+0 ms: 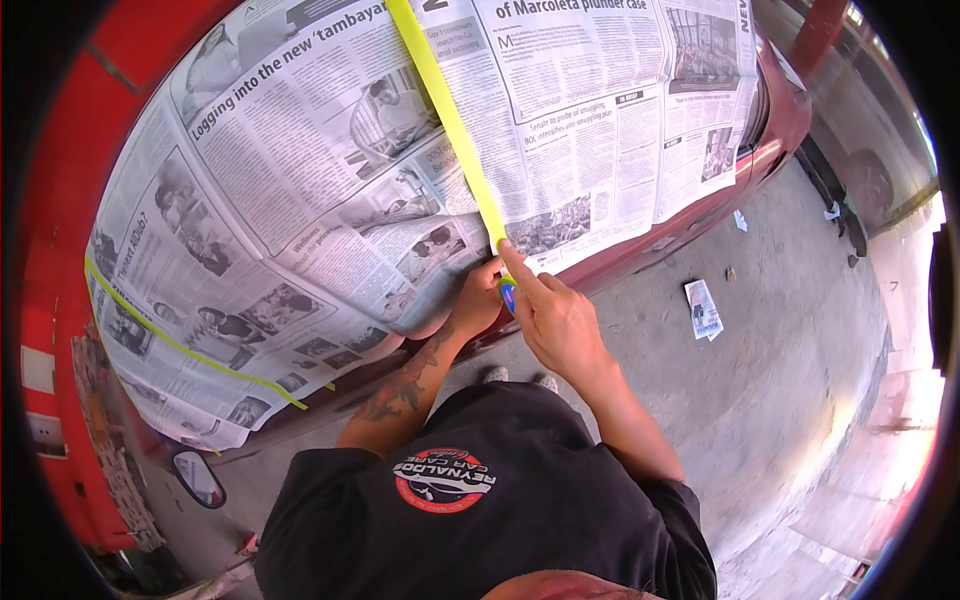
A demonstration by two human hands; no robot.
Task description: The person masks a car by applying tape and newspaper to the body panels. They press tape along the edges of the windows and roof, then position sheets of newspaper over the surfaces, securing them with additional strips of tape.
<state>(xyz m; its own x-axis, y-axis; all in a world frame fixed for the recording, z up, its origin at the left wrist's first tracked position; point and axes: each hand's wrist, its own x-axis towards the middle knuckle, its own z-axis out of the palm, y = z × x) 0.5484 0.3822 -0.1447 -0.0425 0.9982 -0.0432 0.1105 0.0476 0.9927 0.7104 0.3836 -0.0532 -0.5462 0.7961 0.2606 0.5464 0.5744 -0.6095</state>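
A yellow strip of masking tape [447, 110] runs down over the newspaper sheets [300, 160] that cover a dark red car [690, 215]. At its lower end, a roll of tape with a blue label [508, 295] sits between my two hands. My right hand [558, 318] is closed around the roll's side, its index finger stretched up along the strip. My left hand [480, 300], fingers bent, is against the paper's lower edge just left of the roll; what its fingertips grip is hidden.
Another yellow tape strip [190, 345] crosses the newspaper at the left. A side mirror [198, 478] sticks out below it. Scrap paper [703, 308] lies on the concrete floor [790, 370] to the right. A red structure [60, 230] stands along the left side.
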